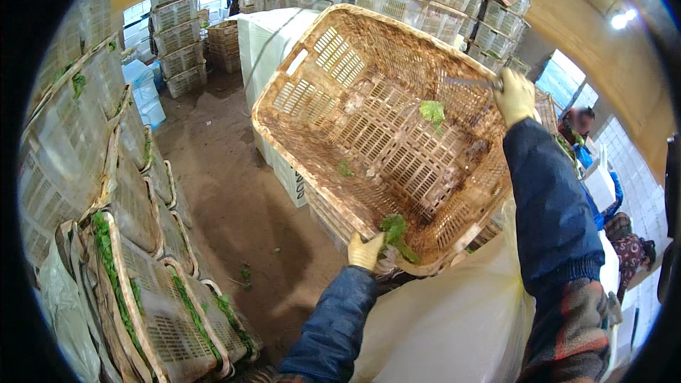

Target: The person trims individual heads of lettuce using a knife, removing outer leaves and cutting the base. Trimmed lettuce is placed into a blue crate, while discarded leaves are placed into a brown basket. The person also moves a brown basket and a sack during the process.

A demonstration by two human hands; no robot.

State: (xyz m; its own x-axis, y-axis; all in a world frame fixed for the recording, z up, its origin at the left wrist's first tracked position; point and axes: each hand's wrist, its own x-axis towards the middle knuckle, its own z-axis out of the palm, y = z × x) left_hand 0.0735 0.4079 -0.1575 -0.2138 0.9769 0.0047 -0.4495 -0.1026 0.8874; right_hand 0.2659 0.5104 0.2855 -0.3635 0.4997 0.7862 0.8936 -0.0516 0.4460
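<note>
A large, dirt-stained plastic crate (393,143) is tilted before me, its slotted inside facing up towards me. A pale green leaf (432,111) lies in it, and a small green scrap (346,169) rests lower on its side. My left hand (365,251), in a pale yellow glove, grips the near rim; a green leafy bunch (393,230) is right beside the fingers. At the crate's right rim, my gloved right hand (515,97) is closed around a knife (471,82), whose blade points left over the crate. Whether this hand also bears on the rim cannot be told.
Upright crates of greens (159,303) line the left side. Stacked crates (178,26) stand farther back, with more behind the tilted crate. White foam boxes (271,37) stand beyond it. A co-worker (577,122) is at the right. Bare brown floor (229,170) runs between the rows.
</note>
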